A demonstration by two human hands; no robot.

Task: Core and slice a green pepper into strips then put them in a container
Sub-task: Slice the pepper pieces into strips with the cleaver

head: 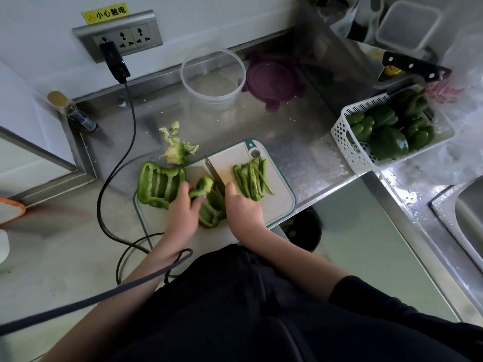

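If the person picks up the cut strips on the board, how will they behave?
The strips look thin and curved, so they probably bend a little. They lie loose in a pile, so some may slip and fall. They likely weigh very little.

I count one cutting board (274,202), two knives, one pile of pepper strips (252,180), two uncut pepper pieces, one clear container (213,78), one purple lid (273,79), one basket (347,145).

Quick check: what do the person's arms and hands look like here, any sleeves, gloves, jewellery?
Both hands are bare: no gloves, rings or watch visible on the left hand or right hand. Forearms are uncovered. A black sleeve ends near the right elbow; the left arm shows no sleeve in view. Dark clothing covers the torso.
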